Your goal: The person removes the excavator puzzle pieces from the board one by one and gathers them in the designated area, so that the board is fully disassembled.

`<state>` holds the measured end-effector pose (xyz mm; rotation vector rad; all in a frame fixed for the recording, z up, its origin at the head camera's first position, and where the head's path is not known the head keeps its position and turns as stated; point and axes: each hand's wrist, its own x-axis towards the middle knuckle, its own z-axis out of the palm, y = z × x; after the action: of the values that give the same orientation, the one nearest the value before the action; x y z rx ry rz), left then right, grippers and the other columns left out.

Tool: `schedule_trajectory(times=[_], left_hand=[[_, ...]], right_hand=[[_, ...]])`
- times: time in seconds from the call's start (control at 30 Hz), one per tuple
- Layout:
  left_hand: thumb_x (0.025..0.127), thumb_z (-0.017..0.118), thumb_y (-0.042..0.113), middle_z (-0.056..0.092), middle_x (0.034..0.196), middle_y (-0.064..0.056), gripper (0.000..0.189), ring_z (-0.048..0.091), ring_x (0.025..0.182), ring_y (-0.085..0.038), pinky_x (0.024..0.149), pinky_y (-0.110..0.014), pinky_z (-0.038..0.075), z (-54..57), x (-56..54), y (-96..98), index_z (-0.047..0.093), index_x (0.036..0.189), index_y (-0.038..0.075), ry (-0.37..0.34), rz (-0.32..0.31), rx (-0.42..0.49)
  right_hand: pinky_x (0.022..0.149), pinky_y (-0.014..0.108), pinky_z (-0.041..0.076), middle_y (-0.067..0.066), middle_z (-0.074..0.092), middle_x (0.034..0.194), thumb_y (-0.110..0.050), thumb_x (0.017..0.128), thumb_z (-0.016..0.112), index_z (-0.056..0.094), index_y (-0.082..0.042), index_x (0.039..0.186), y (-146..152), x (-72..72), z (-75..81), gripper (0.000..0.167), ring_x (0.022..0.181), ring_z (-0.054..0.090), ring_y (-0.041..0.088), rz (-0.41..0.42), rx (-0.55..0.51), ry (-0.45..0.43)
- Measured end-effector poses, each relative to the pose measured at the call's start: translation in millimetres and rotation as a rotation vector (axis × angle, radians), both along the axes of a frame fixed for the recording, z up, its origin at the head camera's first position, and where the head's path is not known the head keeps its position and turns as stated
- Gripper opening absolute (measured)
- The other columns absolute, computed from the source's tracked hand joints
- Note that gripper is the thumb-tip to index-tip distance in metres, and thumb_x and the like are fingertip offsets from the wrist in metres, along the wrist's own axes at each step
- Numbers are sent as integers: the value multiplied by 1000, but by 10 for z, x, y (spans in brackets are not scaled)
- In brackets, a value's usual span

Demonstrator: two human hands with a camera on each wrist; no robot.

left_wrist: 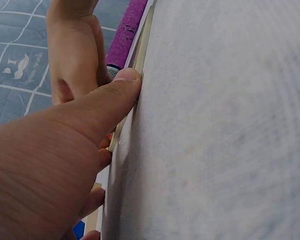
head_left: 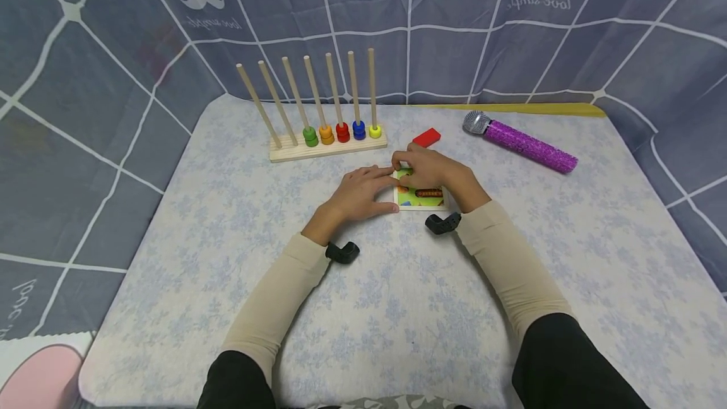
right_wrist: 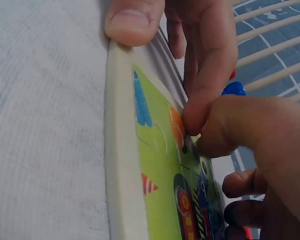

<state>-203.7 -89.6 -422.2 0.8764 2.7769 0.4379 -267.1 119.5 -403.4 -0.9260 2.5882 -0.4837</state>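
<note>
A small wooden board with a bright green picture (head_left: 420, 199) lies flat on the table. It has a pale rim (right_wrist: 121, 165), and cartoon shapes show on its face. My left hand (head_left: 359, 195) lies at its left side with fingers stretched out. The left thumb (left_wrist: 115, 92) rests on the near corner, while the left index fingertip touches the picture. From above, my right hand (head_left: 428, 168) reaches over the board's far part with curled fingers. Its thumb (right_wrist: 217, 135) presses on the picture beside the left index finger, its other fingers curling down at the far edge.
Behind the left hand stands a wooden peg rack (head_left: 329, 153) with coloured rings on several upright rods. A red block (head_left: 427, 137) lies just beyond my right hand. Farther right is a purple glittery microphone (head_left: 528, 144). A pink round seat (head_left: 42, 377) shows at lower left.
</note>
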Motion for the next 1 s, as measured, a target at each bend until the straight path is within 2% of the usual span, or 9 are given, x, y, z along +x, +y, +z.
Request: schedule_trajectory(times=[0.17,0.3,0.47,0.73,1.0], left_hand=[[96,61,58,29,164,3,60,26,148,-36,109,-62,27,18,-7,-13,52,149,31,4,-3,-4],[96,62,58,29,164,4,60,26,148,-36,109,-62,27,40,-14,-23,52,149,31,7,3,1],[96,61,58,29,164,3,61,26,148,-36,109,-63,28,19,-15,-11,52,149,30,-9,-4,6],[96,62,57,30,164,3,60,26,148,-36,109,-62,27,24,0,4,52,149,29,-4,-4,0],[95,62,58,28,164,4,61,25,149,-35,109,-62,27,32,0,-6,53,148,28,-10,1,-7]], right_hand=[[76,44,42,12,49,103,-23,101,52,59,-20,112,3,-4,35,14,85,49,28,-23,-14,-42],[81,46,41,12,50,104,-19,101,48,59,-19,114,-1,-10,38,17,89,48,29,-30,-41,-51],[80,44,42,11,50,103,-19,102,45,58,-20,113,-22,2,1,17,88,49,27,-39,-27,-53],[77,42,42,10,51,103,-22,102,45,57,-19,113,-28,10,-1,16,87,49,27,-42,-25,-21],[70,39,40,9,49,97,-27,96,57,56,-17,109,6,5,20,16,83,48,26,-14,-54,20]])
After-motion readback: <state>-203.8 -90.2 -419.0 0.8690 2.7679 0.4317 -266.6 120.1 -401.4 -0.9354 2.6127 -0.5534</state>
